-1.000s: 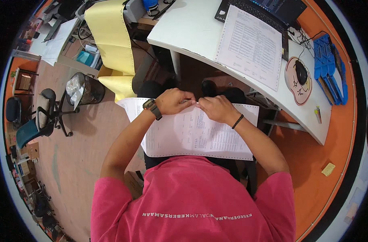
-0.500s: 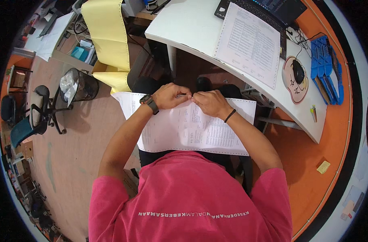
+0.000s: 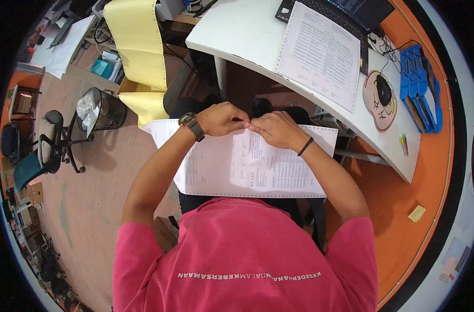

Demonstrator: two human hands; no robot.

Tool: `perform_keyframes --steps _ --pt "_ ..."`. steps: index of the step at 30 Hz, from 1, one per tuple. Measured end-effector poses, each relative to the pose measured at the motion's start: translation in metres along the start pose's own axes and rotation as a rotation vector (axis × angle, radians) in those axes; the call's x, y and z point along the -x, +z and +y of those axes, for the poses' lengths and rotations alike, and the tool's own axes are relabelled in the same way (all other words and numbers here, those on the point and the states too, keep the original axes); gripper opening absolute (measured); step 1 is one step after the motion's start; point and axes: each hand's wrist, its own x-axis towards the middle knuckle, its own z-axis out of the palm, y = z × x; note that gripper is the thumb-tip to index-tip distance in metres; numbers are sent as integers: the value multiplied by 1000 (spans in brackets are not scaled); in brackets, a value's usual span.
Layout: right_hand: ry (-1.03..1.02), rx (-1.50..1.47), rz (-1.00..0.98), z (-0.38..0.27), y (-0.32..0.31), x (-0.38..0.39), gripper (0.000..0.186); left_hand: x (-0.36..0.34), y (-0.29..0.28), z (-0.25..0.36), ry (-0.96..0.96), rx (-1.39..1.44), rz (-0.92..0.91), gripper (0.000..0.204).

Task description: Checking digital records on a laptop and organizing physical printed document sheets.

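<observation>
A wide sheet of white printed continuous-form paper (image 3: 237, 164) lies across my lap. My left hand (image 3: 221, 118), with a dark wristwatch, and my right hand (image 3: 276, 130), with a black wristband, meet at the paper's far edge. Both pinch that edge with fingertips close together. A second printed sheet (image 3: 320, 52) lies on the white desk (image 3: 237, 36) ahead of me.
A yellow strip of continuous paper (image 3: 138, 57) hangs down at the left of the desk. A mesh waste bin (image 3: 99, 109) and an office chair (image 3: 47, 151) stand on the floor to my left. A mouse on its pad (image 3: 382, 99), a blue rack (image 3: 419, 83) and a laptop (image 3: 351, 10) sit on the desk.
Both hands stay pinched together on the paper's far edge. The view has shifted slightly; the paper sits about the same on my lap.
</observation>
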Motion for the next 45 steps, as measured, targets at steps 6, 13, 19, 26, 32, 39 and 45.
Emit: perform_keyframes --steps 6,13,19,26,32,39,45 --pt "-6 0 111 5 9 5 44 -4 1 -5 -56 33 -14 33" --pt "-84 234 237 13 8 28 45 7 1 -5 -103 -258 60 45" --pt "260 303 148 55 -17 62 67 18 -1 -22 -190 -346 85 43" --pt "897 -1064 398 125 0 194 47 24 -3 -32 -252 -523 170 35" --pt "810 -784 481 70 52 193 33 15 4 -26 -230 -519 208 35" --pt "740 -61 1054 46 33 208 29 9 15 -11 -181 -480 210 36" --pt "707 46 1121 39 23 237 29 -8 37 -22 -73 -324 283 36"
